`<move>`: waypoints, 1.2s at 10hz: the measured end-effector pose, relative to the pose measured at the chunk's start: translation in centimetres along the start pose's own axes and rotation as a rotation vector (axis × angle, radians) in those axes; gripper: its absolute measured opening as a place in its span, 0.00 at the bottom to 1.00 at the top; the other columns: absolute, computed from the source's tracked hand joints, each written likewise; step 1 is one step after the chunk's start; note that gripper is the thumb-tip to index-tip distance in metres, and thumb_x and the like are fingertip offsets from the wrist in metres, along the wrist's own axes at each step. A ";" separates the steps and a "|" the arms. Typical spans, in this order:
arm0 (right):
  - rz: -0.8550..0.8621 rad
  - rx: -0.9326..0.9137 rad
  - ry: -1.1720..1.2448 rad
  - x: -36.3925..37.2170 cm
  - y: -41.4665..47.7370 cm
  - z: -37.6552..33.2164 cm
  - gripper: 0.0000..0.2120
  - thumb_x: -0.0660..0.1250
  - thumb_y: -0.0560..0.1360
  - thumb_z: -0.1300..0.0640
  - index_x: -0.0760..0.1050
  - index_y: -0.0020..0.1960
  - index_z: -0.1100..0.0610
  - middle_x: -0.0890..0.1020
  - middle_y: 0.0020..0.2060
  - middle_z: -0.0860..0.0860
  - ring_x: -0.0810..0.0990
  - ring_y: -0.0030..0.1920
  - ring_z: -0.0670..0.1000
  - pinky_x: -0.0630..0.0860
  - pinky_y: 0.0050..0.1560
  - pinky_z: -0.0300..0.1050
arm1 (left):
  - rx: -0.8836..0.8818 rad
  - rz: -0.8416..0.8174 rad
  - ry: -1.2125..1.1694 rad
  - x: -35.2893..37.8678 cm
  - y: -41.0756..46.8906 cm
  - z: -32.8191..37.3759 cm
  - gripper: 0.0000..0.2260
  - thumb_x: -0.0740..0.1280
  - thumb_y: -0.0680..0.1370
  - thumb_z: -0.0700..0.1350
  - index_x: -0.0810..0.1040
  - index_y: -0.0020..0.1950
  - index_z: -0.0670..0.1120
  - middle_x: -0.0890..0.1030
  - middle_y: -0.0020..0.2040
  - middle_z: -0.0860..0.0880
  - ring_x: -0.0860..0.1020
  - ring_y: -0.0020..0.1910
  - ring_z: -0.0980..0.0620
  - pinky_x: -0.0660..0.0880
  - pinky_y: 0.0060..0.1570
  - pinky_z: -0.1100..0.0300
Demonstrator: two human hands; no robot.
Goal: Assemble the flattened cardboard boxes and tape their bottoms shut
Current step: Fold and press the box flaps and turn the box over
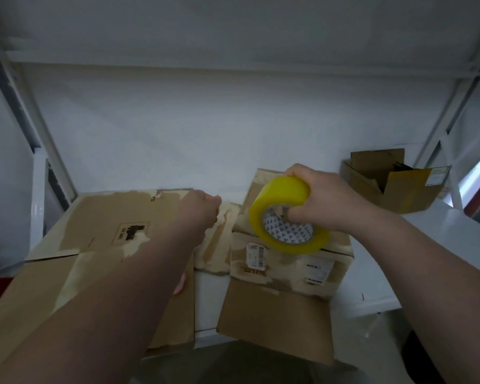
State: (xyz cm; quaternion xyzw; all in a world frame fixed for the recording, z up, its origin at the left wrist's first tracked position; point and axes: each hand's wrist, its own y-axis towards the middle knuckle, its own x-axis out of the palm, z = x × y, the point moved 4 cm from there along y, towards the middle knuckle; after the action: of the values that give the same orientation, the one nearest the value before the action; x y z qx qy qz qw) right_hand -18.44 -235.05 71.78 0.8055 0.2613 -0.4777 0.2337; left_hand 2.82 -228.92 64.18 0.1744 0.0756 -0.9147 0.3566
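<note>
Gripping yellow roll of packing tape (283, 198) in right hand (324, 198) over small brown cardboard box (288, 268), poised for sealing; left hand (203, 209) curled, contents impossible to tell.

A white table (455, 234) against a plain white wall (205, 120), flanked by white metal shelf struts (49, 145), dimly lit

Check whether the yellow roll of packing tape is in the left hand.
No, the right hand grips the yellow roll of packing tape above the small brown cardboard box.
</note>
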 end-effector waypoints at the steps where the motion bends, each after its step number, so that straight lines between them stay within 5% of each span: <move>1: -0.084 0.019 -0.402 0.1 0.5 0.1 0.31 0.72 0.68 0.48 0.65 0.68 0.41 0.74 0.60 0.49 0.74 0.56 0.53 0.71 0.40 0.44 | -0.026 0.002 0.045 -0.3 0.6 -1.0 0.16 0.61 0.78 0.38 0.69 0.29 0.42 0.70 0.27 0.45 0.69 0.26 0.49 0.67 0.32 0.61; 3: -0.194 0.011 -0.550 1.7 1.3 0.0 0.29 0.71 0.69 0.49 0.65 0.68 0.41 0.72 0.64 0.48 0.73 0.61 0.54 0.72 0.46 0.47 | -0.227 -0.041 0.000 1.9 2.0 -6.1 0.13 0.61 0.80 0.45 0.68 0.35 0.44 0.69 0.32 0.46 0.68 0.28 0.50 0.66 0.29 0.62; 6: -0.162 -0.096 -0.620 3.3 2.4 -0.7 0.29 0.66 0.74 0.50 0.61 0.72 0.40 0.68 0.69 0.47 0.68 0.67 0.52 0.65 0.49 0.45 | -0.099 0.084 0.136 3.1 2.1 -8.2 0.20 0.61 0.80 0.46 0.74 0.30 0.38 0.76 0.29 0.42 0.76 0.32 0.44 0.76 0.40 0.52; 8: -0.166 -0.100 -0.606 3.7 3.0 -0.9 0.29 0.66 0.74 0.51 0.61 0.72 0.40 0.69 0.68 0.47 0.69 0.66 0.52 0.66 0.48 0.45 | -0.123 0.026 0.212 4.2 1.9 -9.2 0.19 0.61 0.80 0.47 0.73 0.32 0.40 0.72 0.28 0.46 0.71 0.27 0.51 0.65 0.28 0.61; 10: -0.150 -0.102 -0.562 3.9 3.3 -0.4 0.28 0.67 0.72 0.50 0.63 0.70 0.39 0.70 0.66 0.46 0.69 0.65 0.52 0.67 0.48 0.46 | -0.228 -0.123 -0.016 6.7 1.0 -10.5 0.15 0.62 0.80 0.43 0.71 0.34 0.42 0.72 0.31 0.44 0.70 0.29 0.48 0.69 0.34 0.56; 12: -0.122 -0.105 -0.516 3.8 3.3 0.0 0.27 0.69 0.70 0.49 0.66 0.68 0.39 0.72 0.63 0.45 0.71 0.62 0.51 0.67 0.46 0.44 | -0.408 -0.311 -0.072 7.6 0.0 -11.4 0.07 0.58 0.80 0.46 0.73 0.53 0.46 0.72 0.37 0.44 0.68 0.32 0.50 0.66 0.32 0.60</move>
State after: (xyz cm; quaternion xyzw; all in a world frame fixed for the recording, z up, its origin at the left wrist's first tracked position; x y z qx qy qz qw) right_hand -14.78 -236.80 68.85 0.6269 0.2654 -0.6660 0.3049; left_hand 0.67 -230.70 50.73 0.0523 0.2719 -0.9300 0.2417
